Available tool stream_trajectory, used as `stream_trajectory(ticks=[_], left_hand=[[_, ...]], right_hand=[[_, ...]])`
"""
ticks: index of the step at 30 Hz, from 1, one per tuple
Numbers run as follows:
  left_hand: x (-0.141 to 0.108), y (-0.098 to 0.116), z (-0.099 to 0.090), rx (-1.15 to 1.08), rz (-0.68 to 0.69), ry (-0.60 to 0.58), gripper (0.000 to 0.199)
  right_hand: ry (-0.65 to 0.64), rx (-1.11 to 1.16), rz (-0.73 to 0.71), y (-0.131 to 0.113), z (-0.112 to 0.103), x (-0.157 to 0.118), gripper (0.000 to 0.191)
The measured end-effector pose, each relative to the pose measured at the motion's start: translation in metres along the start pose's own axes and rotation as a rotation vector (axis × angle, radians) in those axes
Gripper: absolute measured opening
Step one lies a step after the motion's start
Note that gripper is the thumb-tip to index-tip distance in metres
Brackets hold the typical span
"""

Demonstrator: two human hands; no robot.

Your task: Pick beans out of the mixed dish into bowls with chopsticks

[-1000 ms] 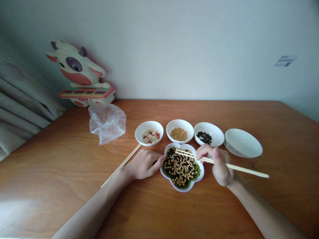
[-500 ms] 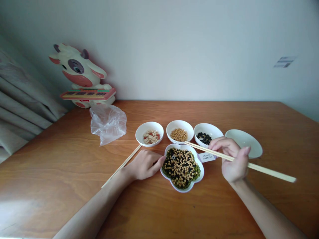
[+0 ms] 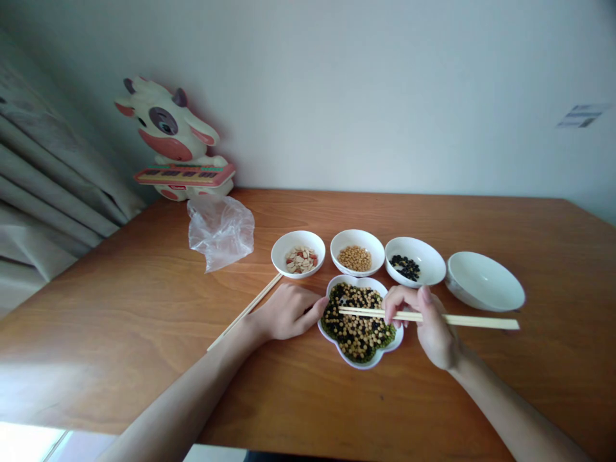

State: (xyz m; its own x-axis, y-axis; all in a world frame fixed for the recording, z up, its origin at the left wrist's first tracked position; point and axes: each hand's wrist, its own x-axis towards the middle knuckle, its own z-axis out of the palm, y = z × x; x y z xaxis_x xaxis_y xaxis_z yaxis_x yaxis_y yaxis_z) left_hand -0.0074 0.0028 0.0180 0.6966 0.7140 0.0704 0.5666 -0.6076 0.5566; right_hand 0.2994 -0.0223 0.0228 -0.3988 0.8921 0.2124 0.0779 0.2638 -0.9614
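Two chopsticks (image 3: pixel 423 317) sit pinched in our right hand (image 3: pixel 433 337) — tips left of the grip over beans (image 3: pixel 356 314) in one flower-shaped dish (image 3: pixel 360 364), four bowls (image 3: pixel 357 232) beyond — while our open left hand (image 3: pixel 291 313) touches its rim.

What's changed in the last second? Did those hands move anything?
The right hand moved back left, carrying its chopsticks from beside the dish out over the mixed beans in the flower-shaped dish. Its fingers kept hold of them. The left hand stayed by the dish's rim, and the loose chopstick stayed on the table.
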Motion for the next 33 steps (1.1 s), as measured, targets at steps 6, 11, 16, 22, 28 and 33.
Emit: stream_trajectory(ticks=[6,11,16,22,28,33], left_hand=[[0.0007,0.002,-0.0011,0.008,-0.003,-0.006,0.055],[0.0001,0.0013,-0.0005,0.01,-0.015,-0.006,0.054],[-0.0006,0.0005,-0.0002,0.011,-0.022,-0.018,0.053],[-0.0002,0.0006,-0.0002,0.011,-0.012,-0.017,0.053],[0.0001,0.0011,0.0003,0.009,-0.012,-0.016,0.052],[-0.0002,-0.0016,0.002,0.011,-0.01,-0.02,0.053]], right_hand=[[-0.061,-0.212,-0.031,-0.0001,0.0051,0.0005,0.07],[-0.064,-0.209,0.004,0.0016,0.0023,0.0002,0.071],[-0.073,-0.228,0.023,0.0019,-0.0003,0.0002,0.072],[-0.054,-0.23,0.004,0.0003,0.0007,0.0002,0.07],[-0.02,-0.144,-0.011,0.0046,0.0006,0.0004,0.073],[0.004,-0.038,0.025,0.0072,-0.0001,0.001,0.075]])
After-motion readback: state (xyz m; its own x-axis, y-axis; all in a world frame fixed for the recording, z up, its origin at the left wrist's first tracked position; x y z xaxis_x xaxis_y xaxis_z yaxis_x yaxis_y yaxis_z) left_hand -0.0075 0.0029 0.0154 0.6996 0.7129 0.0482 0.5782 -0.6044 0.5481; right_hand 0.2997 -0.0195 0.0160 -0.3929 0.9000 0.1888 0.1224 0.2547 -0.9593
